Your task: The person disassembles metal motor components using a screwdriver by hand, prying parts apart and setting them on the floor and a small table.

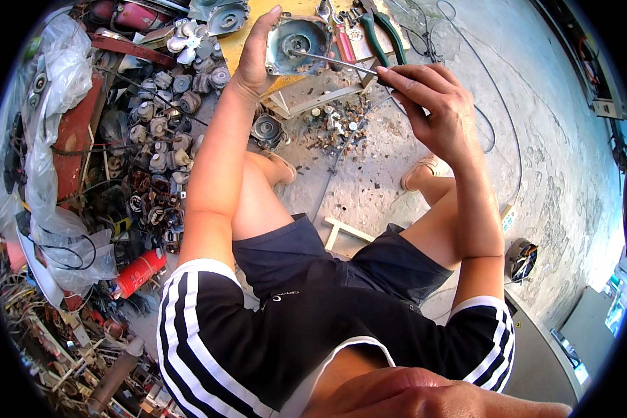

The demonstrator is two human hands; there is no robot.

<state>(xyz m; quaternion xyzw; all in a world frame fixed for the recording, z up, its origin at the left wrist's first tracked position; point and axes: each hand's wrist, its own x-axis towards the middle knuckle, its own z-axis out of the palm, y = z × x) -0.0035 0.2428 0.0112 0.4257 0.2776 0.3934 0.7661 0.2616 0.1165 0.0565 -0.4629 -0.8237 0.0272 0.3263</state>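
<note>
My left hand (255,61) grips a square metal motor end cover (280,47) by its left side, above the front of a yellow bench. The cover has a round recess with a hub in the middle, and its inside looks dirty. In my right hand (433,96) is a screwdriver (340,63), its dark handle mostly hidden by my fingers. Its thin shaft points left across the cover, and the tip appears to be at the hub. Just behind lie pliers with green handles (376,40) and a red-handled tool (344,44).
Piles of small motors (160,125) cover the floor at left, near clear plastic sheeting (70,42) and a red cylinder (141,274). Another round motor part (266,129) stands below the bench. Debris (341,125) litters the concrete floor, and a cable (498,83) loops at right.
</note>
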